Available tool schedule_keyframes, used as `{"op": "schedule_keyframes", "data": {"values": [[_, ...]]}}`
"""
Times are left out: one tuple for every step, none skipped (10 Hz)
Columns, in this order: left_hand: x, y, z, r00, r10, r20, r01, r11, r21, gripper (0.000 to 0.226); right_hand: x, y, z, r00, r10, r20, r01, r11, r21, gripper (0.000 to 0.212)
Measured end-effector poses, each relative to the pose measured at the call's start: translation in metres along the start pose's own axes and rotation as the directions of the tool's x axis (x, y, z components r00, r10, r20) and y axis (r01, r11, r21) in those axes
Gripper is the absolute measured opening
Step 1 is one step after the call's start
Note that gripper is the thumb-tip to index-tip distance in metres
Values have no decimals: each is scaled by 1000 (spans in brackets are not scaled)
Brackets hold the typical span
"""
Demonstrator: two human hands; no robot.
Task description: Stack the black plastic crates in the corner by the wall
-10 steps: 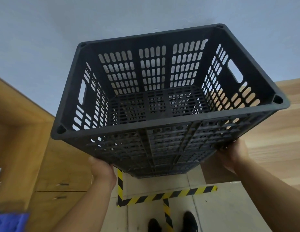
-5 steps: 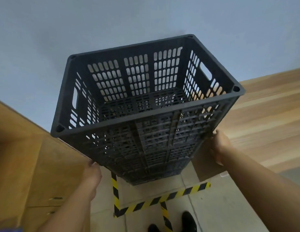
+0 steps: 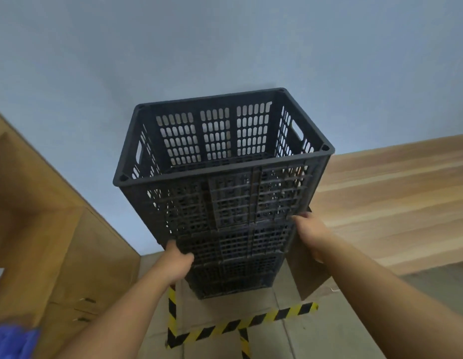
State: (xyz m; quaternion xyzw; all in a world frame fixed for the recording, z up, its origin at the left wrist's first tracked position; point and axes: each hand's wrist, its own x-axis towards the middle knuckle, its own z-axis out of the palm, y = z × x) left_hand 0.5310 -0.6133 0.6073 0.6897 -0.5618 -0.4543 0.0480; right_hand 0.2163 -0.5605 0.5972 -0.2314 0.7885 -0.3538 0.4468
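Pale blue wall at 12 o'clock, taped floor below. Top black slotted plastic crate (image 3: 222,161): a second ago held aloft, now lowered onto the crate stack (image 3: 233,265). Left hand (image 3: 177,259) and right hand (image 3: 311,230) grasp its lower edges. Placement judged nearly done; release pending.

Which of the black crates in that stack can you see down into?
Only the top crate: its open rim and slotted inner walls show. The crates under it show just their near outer walls, each covered by the one above.
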Motion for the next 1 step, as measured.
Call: {"op": "schedule_keyframes", "data": {"values": [[-26, 13, 12, 999, 25, -33, -26, 999, -21, 70, -37, -18, -3, 996, -83, 40, 88, 986, -143, 54]]}}
